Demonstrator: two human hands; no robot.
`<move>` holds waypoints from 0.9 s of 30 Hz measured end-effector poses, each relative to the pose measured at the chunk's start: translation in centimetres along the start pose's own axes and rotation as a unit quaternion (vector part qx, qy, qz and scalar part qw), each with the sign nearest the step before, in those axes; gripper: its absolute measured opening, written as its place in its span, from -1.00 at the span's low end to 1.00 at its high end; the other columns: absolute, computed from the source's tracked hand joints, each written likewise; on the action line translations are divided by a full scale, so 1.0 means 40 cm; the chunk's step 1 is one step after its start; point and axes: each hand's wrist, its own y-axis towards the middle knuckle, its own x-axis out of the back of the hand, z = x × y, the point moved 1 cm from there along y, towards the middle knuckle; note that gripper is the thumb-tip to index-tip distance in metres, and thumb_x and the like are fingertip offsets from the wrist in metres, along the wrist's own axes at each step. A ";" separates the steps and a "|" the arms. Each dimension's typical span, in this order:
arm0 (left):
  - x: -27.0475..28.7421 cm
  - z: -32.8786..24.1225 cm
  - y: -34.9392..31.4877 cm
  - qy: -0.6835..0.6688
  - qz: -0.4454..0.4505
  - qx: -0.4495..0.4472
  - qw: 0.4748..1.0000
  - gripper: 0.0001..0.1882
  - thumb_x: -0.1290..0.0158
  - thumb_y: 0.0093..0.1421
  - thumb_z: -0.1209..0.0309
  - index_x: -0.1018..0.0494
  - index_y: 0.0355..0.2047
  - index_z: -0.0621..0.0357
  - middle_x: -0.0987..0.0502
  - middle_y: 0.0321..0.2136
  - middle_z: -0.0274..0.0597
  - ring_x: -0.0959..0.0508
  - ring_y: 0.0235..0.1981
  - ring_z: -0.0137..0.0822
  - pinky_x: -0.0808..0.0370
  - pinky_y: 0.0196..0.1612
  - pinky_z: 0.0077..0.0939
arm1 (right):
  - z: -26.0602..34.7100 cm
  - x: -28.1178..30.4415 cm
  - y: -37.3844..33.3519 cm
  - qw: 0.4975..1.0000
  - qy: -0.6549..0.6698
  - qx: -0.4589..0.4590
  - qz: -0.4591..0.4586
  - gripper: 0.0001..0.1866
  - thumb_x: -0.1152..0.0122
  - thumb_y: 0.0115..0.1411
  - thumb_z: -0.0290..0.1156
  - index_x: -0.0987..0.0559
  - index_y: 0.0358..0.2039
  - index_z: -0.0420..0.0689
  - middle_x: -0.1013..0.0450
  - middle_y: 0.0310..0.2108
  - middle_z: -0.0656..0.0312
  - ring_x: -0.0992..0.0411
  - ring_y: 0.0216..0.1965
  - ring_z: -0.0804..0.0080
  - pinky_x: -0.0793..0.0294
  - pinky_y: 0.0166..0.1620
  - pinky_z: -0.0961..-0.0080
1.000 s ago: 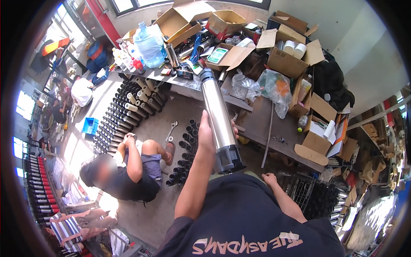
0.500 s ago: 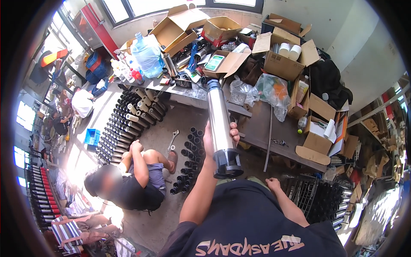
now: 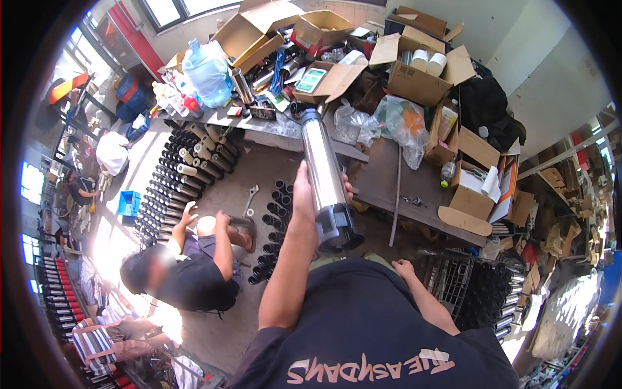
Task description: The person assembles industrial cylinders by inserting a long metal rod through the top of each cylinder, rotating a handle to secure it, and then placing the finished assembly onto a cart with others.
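My left hand (image 3: 303, 194) is wrapped round a shiny metal cylinder (image 3: 322, 162) in front of my body, with fingertips showing on its right side. The cylinder is tilted slightly, its narrower dark collar (image 3: 311, 115) at the far end and a glossy black flanged end piece (image 3: 338, 227) nearest my chest. My right hand (image 3: 403, 267) is low beside my right thigh, away from the cylinder, its fingers loosely curled with nothing visible in them.
A cluttered workbench (image 3: 414, 188) ahead bears cardboard boxes (image 3: 414, 84), a large water bottle (image 3: 206, 72) and plastic bags. Crouching at left, a person (image 3: 188, 272) is near rows of cylinders (image 3: 175, 175), black tubes (image 3: 275, 211) and a wrench (image 3: 251, 200). A wire crate (image 3: 447, 285) stands right.
The cylinder has turned a little in my left hand, its black end tipping more toward view. The view has shifted slightly. The crouching person's hands have moved apart.
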 end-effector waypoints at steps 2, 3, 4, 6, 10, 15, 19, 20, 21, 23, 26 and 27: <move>0.003 -0.001 -0.004 0.005 0.009 0.002 1.000 -0.17 0.51 0.36 -0.25 -0.35 -0.10 0.39 -0.51 -0.36 0.06 -0.58 -0.42 -0.03 -0.61 -0.34 -0.11 | -0.004 -0.007 0.000 1.000 -0.010 0.013 0.005 -0.46 -0.23 0.07 0.06 -0.68 -0.19 -0.18 -0.59 -0.19 -0.11 -0.56 -0.06 0.02 -0.50 0.03 0.24; 0.067 -0.006 0.005 -0.018 0.097 0.015 0.995 -0.21 0.37 0.35 -0.27 -0.26 0.14 0.26 -0.46 -0.20 0.10 -0.53 -0.26 -0.01 -0.58 -0.20 -0.01 | 0.007 -0.016 -0.004 1.000 -0.008 0.010 0.000 -0.46 -0.23 0.07 0.06 -0.69 -0.18 -0.17 -0.59 -0.17 -0.11 -0.55 -0.05 0.02 -0.49 0.04 0.24; 0.059 -0.002 -0.003 -0.012 0.110 0.005 0.994 -0.20 0.32 0.33 -0.30 -0.26 0.17 0.21 -0.46 -0.21 0.06 -0.53 -0.29 -0.06 -0.58 -0.21 -0.04 | 0.014 -0.016 -0.010 1.000 -0.009 0.000 -0.002 -0.46 -0.23 0.07 0.07 -0.69 -0.17 -0.16 -0.59 -0.15 -0.10 -0.54 -0.02 0.02 -0.49 0.07 0.24; 0.023 0.018 -0.014 -0.013 0.146 -0.002 0.989 -0.18 0.24 0.29 -0.34 -0.21 0.25 0.08 -0.44 -0.26 -0.02 -0.49 -0.35 -0.15 -0.55 -0.26 -0.13 | 0.020 -0.020 -0.018 1.000 -0.010 -0.017 -0.020 -0.46 -0.24 0.08 0.08 -0.69 -0.16 -0.14 -0.59 -0.14 -0.08 -0.54 -0.01 0.03 -0.48 0.09 0.24; -0.027 0.063 -0.017 0.001 0.222 0.031 0.974 -0.13 0.09 0.22 -0.34 -0.05 0.41 -0.22 -0.36 -0.39 -0.17 -0.38 -0.42 -0.25 -0.40 -0.32 -0.30 | 0.043 -0.006 -0.053 0.994 0.063 0.001 -0.086 -0.55 -0.27 0.12 -0.01 -0.69 -0.22 -0.17 -0.62 -0.26 -0.01 -0.59 -0.12 0.19 -0.53 -0.02 0.33; -0.090 0.211 0.024 0.037 0.257 0.102 0.960 -0.13 0.04 0.17 -0.29 -0.04 0.41 -0.31 -0.37 -0.39 -0.16 -0.39 -0.30 -0.17 -0.41 -0.21 -0.19 | 0.294 0.186 -0.306 0.877 0.455 0.150 0.038 -0.52 -0.12 0.36 -0.14 -0.42 0.12 -0.23 -0.59 -0.13 0.20 -0.55 -0.19 0.43 -0.52 -0.06 0.44; -0.067 0.388 0.068 0.300 0.264 0.191 0.896 -0.18 0.10 0.24 -0.25 -0.18 0.29 0.07 -0.54 -0.22 0.05 -0.54 -0.13 -0.06 -0.50 -0.01 -0.13 | 0.442 0.358 -0.569 0.834 0.493 0.247 0.032 -0.43 -0.22 0.28 -0.21 -0.36 0.19 -0.25 -0.53 -0.04 0.12 -0.47 0.01 0.42 -0.48 0.03 0.41; -0.043 0.422 0.091 0.427 0.255 0.269 0.825 -0.26 0.10 0.29 -0.17 -0.25 0.23 0.16 -0.56 -0.20 0.06 -0.56 -0.14 -0.09 -0.52 -0.02 -0.21 | 0.391 0.381 -0.580 0.774 0.580 0.230 0.104 -0.44 -0.29 0.23 -0.25 -0.39 0.15 -0.26 -0.54 -0.08 0.12 -0.51 -0.08 0.41 -0.50 -0.01 0.43; -0.032 0.474 0.106 0.547 0.244 0.325 0.732 -0.33 0.10 0.34 -0.09 -0.31 0.17 0.25 -0.58 -0.18 0.06 -0.59 -0.16 -0.12 -0.53 -0.04 -0.28 | 0.329 0.402 -0.596 0.698 0.656 0.224 0.180 -0.45 -0.36 0.19 -0.29 -0.42 0.11 -0.27 -0.55 -0.11 0.13 -0.55 -0.17 0.41 -0.51 -0.05 0.45; -0.203 0.574 0.027 0.755 0.422 0.145 0.481 -0.51 -0.11 0.30 0.28 -0.34 0.12 0.35 -0.60 -0.23 -0.02 -0.60 -0.20 -0.23 -0.51 -0.08 -0.40 | 0.180 0.429 -0.656 0.740 0.665 0.102 0.013 -0.49 -0.46 0.09 -0.30 -0.50 -0.02 -0.27 -0.55 -0.29 0.20 -0.54 -0.37 0.45 -0.54 -0.27 0.48; -0.213 0.661 0.008 0.771 0.377 0.174 0.483 -0.50 -0.19 0.23 0.32 -0.37 0.13 0.26 -0.59 -0.35 -0.07 -0.59 -0.30 -0.27 -0.51 -0.13 -0.42 | -0.122 0.413 -0.693 0.790 0.609 -0.040 -0.054 -0.46 -0.48 0.04 -0.16 -0.57 -0.08 -0.26 -0.56 -0.28 0.18 -0.53 -0.28 0.44 -0.52 -0.25 0.45; -0.150 0.661 0.028 0.768 0.327 0.171 0.524 -0.54 -0.16 0.26 0.36 -0.37 0.11 0.29 -0.59 -0.33 -0.14 -0.56 -0.29 -0.37 -0.49 -0.14 -0.49 | -0.215 0.421 -0.706 0.829 0.548 -0.080 -0.076 -0.37 -0.48 0.01 -0.08 -0.56 -0.04 -0.28 -0.58 -0.21 0.15 -0.54 -0.17 0.37 -0.53 -0.16 0.42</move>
